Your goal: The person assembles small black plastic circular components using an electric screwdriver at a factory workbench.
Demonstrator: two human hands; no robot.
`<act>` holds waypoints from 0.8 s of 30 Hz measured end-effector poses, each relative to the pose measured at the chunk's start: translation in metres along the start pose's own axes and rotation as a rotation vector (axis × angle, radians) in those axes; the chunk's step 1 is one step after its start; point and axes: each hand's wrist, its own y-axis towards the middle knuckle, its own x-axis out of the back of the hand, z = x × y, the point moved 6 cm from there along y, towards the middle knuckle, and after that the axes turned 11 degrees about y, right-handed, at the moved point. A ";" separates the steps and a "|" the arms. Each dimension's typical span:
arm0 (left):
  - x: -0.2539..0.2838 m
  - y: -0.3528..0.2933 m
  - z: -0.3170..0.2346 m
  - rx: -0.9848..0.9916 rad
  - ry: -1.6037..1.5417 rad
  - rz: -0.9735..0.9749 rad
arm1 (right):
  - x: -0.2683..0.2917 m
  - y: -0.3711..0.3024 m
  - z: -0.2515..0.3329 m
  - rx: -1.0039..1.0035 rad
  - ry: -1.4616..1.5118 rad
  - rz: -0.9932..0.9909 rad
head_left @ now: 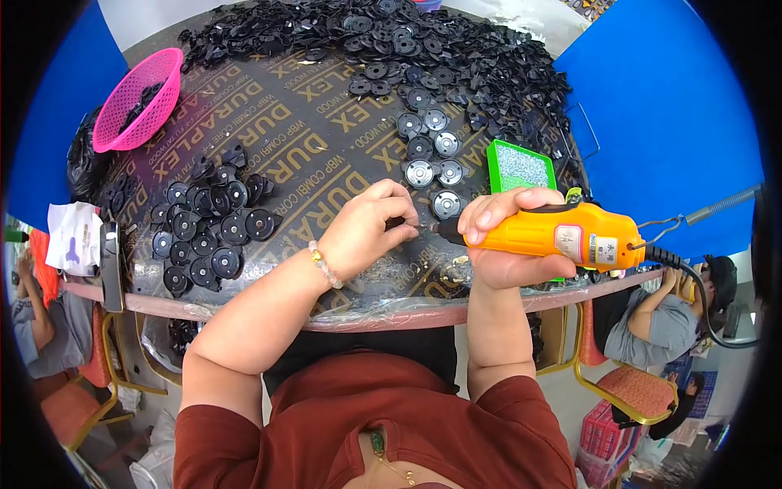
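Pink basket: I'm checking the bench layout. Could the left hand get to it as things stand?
Probably yes. The left hand is pinching a small part at the table's near edge; the pink basket sits far left, with only flat black discs between, nothing tall. It might be a stretch.

Assembly workshop: worktable (269,122) w/ black disc parts (213,228), power screwdriver (554,235).

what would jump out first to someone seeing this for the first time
The orange electric screwdriver, gripped in the right hand at centre right, its tip meeting the left hand over the table. Next, the black round discs spread at left and heaped along the far edge, with a pink basket at upper left.
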 end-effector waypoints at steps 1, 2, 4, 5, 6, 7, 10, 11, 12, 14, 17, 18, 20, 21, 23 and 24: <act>0.000 0.000 0.001 0.007 -0.012 0.010 | -0.001 0.000 0.000 0.019 -0.025 0.000; -0.001 -0.001 0.001 0.008 -0.008 0.010 | -0.001 0.000 0.000 0.038 -0.050 -0.001; 0.002 -0.001 -0.001 -0.044 -0.021 -0.030 | -0.003 0.000 -0.001 0.040 -0.040 -0.002; 0.002 0.000 0.000 -0.041 -0.017 -0.030 | -0.003 0.000 0.000 0.041 -0.034 -0.004; 0.000 0.000 0.000 -0.049 -0.055 -0.015 | -0.003 0.000 0.000 0.040 -0.030 -0.004; -0.001 0.001 0.000 -0.057 -0.094 0.001 | -0.003 0.000 0.002 0.055 -0.038 0.006; -0.006 0.001 0.010 0.150 -0.288 0.074 | -0.002 0.000 0.006 0.084 -0.048 0.016; -0.004 0.001 0.012 0.150 -0.288 0.074 | -0.003 0.001 0.008 0.087 -0.011 0.043; -0.008 0.000 0.021 0.317 -0.633 0.131 | -0.002 0.001 0.009 0.089 0.026 0.066; -0.017 -0.005 0.030 0.529 -1.026 0.158 | -0.004 0.001 0.008 0.090 0.026 0.071; -0.023 -0.004 0.030 0.535 -1.064 0.128 | -0.007 -0.001 0.006 0.086 0.008 0.082; -0.024 -0.004 0.030 0.537 -1.064 0.129 | -0.008 -0.003 0.004 0.080 -0.002 0.087; -0.027 -0.005 0.031 0.545 -1.036 0.151 | -0.009 -0.005 0.000 0.064 0.005 0.078; -0.027 -0.005 0.032 0.546 -1.037 0.153 | -0.010 -0.005 -0.002 0.055 0.003 0.084; -0.028 -0.006 0.032 0.544 -1.000 0.184 | -0.011 -0.006 -0.003 0.045 0.001 0.088; -0.029 -0.006 0.033 0.545 -1.000 0.183 | -0.012 -0.007 -0.004 0.035 -0.007 0.080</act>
